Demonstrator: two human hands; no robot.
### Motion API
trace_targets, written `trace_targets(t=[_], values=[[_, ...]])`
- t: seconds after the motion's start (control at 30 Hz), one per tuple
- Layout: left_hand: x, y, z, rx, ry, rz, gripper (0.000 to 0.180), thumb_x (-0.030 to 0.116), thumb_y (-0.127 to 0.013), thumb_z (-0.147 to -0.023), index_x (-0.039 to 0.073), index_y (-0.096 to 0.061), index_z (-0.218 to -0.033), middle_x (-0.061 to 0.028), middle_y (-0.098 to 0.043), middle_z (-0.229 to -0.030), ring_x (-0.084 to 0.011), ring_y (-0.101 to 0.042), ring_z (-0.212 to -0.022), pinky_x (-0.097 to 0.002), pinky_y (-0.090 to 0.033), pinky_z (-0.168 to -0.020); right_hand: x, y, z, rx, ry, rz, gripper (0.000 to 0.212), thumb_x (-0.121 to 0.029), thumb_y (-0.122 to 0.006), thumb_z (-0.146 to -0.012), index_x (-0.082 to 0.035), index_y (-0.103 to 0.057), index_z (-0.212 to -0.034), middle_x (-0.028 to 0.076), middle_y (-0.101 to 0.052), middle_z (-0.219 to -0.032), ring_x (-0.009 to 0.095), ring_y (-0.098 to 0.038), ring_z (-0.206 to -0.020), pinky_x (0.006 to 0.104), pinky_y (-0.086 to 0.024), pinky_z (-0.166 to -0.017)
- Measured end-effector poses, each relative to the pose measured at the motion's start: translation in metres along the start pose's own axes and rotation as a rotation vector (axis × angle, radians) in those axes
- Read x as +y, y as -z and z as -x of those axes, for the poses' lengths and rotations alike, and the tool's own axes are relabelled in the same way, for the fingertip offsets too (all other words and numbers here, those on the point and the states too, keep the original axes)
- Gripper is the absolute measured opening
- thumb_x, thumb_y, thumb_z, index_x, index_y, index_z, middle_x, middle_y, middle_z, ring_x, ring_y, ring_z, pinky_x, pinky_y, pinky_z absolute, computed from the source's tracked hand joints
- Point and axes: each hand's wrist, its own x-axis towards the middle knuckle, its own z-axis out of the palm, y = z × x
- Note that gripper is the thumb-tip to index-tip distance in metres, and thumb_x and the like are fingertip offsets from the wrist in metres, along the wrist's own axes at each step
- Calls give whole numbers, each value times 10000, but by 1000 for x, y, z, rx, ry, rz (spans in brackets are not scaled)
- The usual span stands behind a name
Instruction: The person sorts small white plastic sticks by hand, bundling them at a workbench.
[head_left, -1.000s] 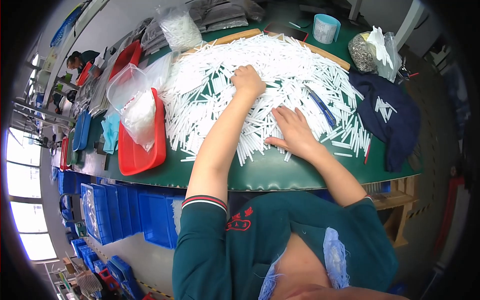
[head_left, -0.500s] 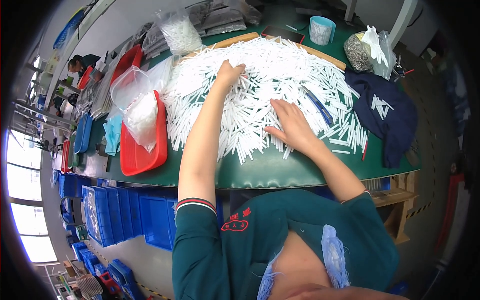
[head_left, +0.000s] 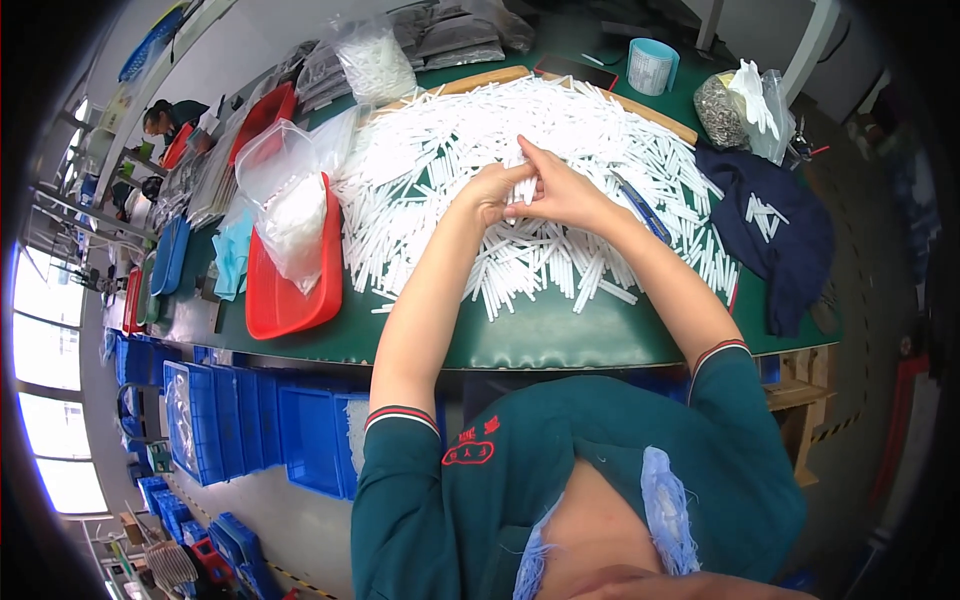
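Both hands meet above the middle of a big heap of thin white plastic sticks (head_left: 530,170) spread over the green padded table (head_left: 540,335). The left hand (head_left: 490,192) and the right hand (head_left: 560,195) touch at the fingertips and pinch together a small bunch of the white sticks, held just above the pile; how many is too small to tell. Neither hand is open; both curl around that bunch.

To the left of the pile sits a red plastic tray (head_left: 290,290) with a clear plastic bag of white pieces (head_left: 290,215) in it. Far right stands a light blue cylindrical cup (head_left: 652,66), and beside it a clear bag of grey small parts (head_left: 722,110). A dark navy cloth (head_left: 775,235) lies at the right edge. Blue plastic bins (head_left: 250,425) are stacked below the near-left table edge.

Judgement: the step looks like evening up a handful. Doing it well likely means keeping the sticks parallel, ends flush, with a light grip so none bend or slip back into the heap.
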Motion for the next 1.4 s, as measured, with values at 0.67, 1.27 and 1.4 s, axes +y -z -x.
trace_targets(t=[0.67, 1.27, 1.4], values=[[-12, 9, 5, -120, 48, 51, 366, 192, -589, -866, -22, -517, -1153, -172, -575, -1103, -241, -618, -943, -358, -547, -739, 1, 1, -4, -69, 112, 34, 913, -265, -768, -666, -46, -262, -1394, 224, -400, -1320, 351, -404, -1223, 367, -331, -1026], [-21, 3, 3, -135, 20, -7, 376, 160, -598, -836, 23, -508, -1175, -153, -562, -1124, -242, -583, -1013, -377, -531, -712, -7, -2, 0, 15, 328, 287, 956, -324, -769, -614, -89, -277, -1399, 192, -437, -1291, 348, -439, -1176, 400, -358, -996], [-26, -6, 5, -75, -84, 5, 358, 130, -638, -813, -26, -528, -1116, -170, -572, -1071, -262, -596, -928, -410, -511, -627, -12, 3, 2, -121, 219, 200, 946, -396, -762, -607, -76, -316, -1378, 195, -441, -1296, 354, -432, -1188, 407, -356, -998]])
